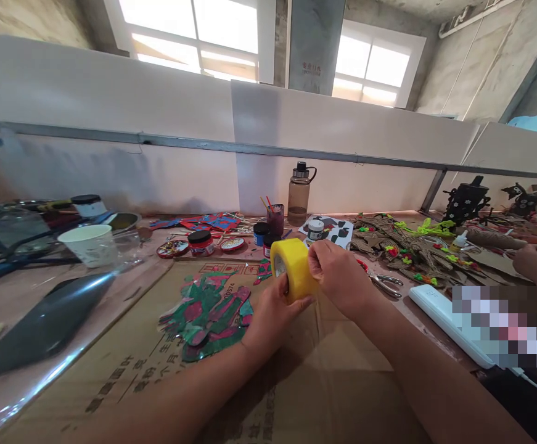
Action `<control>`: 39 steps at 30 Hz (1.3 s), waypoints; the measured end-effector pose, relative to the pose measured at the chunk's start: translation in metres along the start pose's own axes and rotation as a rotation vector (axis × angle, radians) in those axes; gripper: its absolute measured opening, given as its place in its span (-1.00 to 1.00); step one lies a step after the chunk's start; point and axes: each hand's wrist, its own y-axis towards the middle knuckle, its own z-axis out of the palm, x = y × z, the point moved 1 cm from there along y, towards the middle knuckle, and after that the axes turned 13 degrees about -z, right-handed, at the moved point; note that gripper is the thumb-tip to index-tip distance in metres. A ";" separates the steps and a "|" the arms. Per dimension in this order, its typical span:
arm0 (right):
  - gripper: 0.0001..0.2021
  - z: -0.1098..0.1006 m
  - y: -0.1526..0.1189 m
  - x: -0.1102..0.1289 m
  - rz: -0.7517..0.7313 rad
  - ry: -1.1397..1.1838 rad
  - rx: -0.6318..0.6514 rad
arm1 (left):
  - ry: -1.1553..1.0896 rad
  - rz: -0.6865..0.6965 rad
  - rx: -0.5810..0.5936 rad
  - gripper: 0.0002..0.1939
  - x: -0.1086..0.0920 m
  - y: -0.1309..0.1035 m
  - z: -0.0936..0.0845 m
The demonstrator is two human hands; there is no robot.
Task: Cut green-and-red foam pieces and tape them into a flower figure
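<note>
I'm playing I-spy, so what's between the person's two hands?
In the head view, a yellow tape roll is between the left hand and right hand.

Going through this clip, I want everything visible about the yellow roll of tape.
The roll of tape is wide and bright yellow, with a glossy, plastic-looking surface and a paler inner core showing through its round opening. It is held in the air above the cardboard sheet, its opening turned toward picture left. The left hand grips its lower part; the right hand, fingers closed, is against its outer surface. Whether a loose end is lifted can't be made out.
</note>
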 end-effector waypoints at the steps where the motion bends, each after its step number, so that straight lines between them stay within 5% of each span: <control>1: -0.86 -0.001 0.001 0.001 0.016 0.005 0.014 | 0.006 -0.008 0.018 -0.67 0.000 0.000 0.000; 15: -0.89 0.009 -0.003 -0.008 -0.115 0.336 -0.135 | -0.216 -0.140 0.073 -0.52 -0.009 0.002 -0.004; 39: -0.88 0.004 -0.001 -0.008 0.044 0.334 -0.099 | -0.116 -0.093 0.080 -0.62 -0.003 0.001 0.000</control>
